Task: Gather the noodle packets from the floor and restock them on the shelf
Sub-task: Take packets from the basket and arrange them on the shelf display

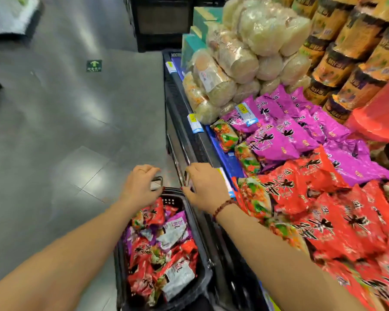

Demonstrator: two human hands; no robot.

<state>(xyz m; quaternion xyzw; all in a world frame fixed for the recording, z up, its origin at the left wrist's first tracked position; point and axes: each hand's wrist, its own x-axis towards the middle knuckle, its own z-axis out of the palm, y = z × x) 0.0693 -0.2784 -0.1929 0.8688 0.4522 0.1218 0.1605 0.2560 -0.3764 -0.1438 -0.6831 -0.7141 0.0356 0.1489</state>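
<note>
Clasping handle [157, 181]: left grip [142, 185] | right grip [204, 187] at basket [203, 263] rim, hold unclear | noodle packets [162, 250] inside

Price tag [243, 108] at 1 o'clock reads 1.00; green floor sign [94, 65] at 11 o'clock shows an up arrow, caption blurred; noodle packets [323, 198] carry black script, unreadable.

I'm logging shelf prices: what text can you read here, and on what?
"1.00": price tag among the purple noodle packets.
Green floor sign: an arrow; characters too blurred to read.
Red noodle packets, noodle cups, other shelf-edge tags: print too blurred to read.
</note>
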